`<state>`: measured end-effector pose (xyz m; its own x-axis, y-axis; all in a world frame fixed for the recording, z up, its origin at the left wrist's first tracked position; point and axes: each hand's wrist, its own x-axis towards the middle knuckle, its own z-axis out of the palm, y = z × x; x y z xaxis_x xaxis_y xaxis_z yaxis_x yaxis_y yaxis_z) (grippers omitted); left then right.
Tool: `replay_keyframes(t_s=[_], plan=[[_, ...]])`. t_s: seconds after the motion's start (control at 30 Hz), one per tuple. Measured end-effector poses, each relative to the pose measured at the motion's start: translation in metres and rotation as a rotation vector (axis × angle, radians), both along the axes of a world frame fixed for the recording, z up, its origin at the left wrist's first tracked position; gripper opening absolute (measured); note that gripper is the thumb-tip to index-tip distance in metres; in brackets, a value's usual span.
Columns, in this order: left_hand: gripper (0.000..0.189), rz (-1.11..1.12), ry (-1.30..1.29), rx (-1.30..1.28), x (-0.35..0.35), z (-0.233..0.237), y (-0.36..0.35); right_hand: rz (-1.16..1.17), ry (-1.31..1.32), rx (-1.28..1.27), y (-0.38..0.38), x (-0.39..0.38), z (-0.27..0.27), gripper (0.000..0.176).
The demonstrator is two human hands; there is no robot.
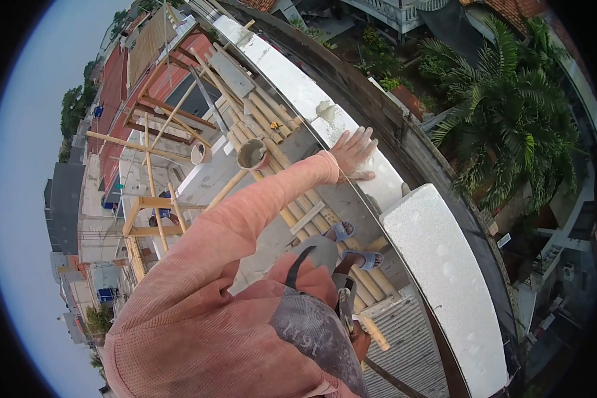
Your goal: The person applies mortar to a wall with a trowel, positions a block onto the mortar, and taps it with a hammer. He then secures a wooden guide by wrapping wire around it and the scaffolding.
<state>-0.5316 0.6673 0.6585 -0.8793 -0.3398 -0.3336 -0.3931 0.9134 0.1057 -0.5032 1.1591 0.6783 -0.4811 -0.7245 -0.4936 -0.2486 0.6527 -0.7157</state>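
Observation:
My left hand point(355, 156) lies flat with its fingers spread on the top of a row of white blocks point(285, 79), near a patch of grey mortar point(325, 111). Beyond the thumb side, a large white block point(444, 278) sits at an angle, its near end close to a small gap in the row. Low in the view, my right hand point(360, 339) is closed beside my body, around a metal tool point(345, 306) whose lower part is hidden by clothing and fingers.
Bamboo poles point(288, 162) form a walkway under my sandalled feet point(361, 259). A bucket point(252, 154) with grey contents and another bucket point(201, 153) stand left. Wooden frames point(156, 146) rise beyond. Corrugated roofing point(404, 348) lies below; palms point(511, 132) grow at a lower level right.

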Motion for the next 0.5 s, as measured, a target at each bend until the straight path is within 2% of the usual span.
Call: replay_keyframes(t_s=[0.17, 0.37, 0.47, 0.5], plan=[[0.091, 0.001, 0.026, 0.004, 0.001, -0.006, -0.001, 0.016, 0.065, -0.049, -0.002, -0.005, 0.003, 0.023], [0.092, 0.009, 0.024, 0.01, 0.001, -0.004, 0.0, 0.029, 0.011, -0.063, -0.008, -0.015, 0.003, 0.025], [0.093, 0.014, 0.012, 0.022, 0.0, -0.002, 0.0, 0.046, 0.019, 0.077, -0.014, -0.017, 0.011, 0.024], [0.093, 0.011, 0.01, 0.015, 0.0, -0.002, 0.0, 0.04, 0.043, 0.044, -0.013, -0.017, 0.012, 0.025]])
